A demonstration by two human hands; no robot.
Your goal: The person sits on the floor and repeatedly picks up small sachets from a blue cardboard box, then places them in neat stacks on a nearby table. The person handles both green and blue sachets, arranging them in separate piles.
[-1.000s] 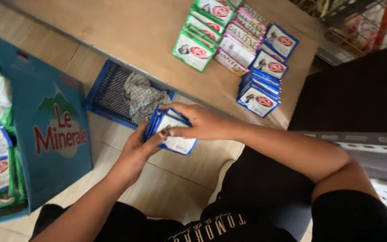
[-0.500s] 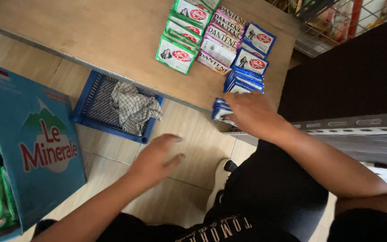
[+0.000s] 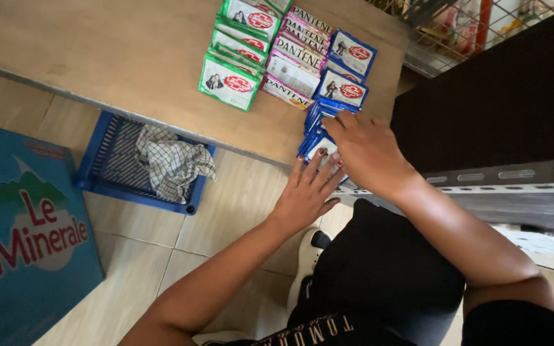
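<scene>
Now both hands meet at the desk's [image 3: 97,57] near edge: the right hand [image 3: 370,154] lies flat, fingers spread, on a stack of blue sachets [image 3: 318,125], while the left hand [image 3: 306,192], also open, touches the stack's front. Green sachets [image 3: 229,80] and pink sachets [image 3: 296,61] lie just beside. A blue basket [image 3: 107,163] sits on the floor.

Blue sachet stack [image 3: 320,122] at table's edge

Glossy plastic sachets [image 3: 328,115] on a matt wooden board [image 3: 97,57] (smooth-looking); checked cloth [image 3: 171,160] in plastic crate [image 3: 107,170].
</scene>
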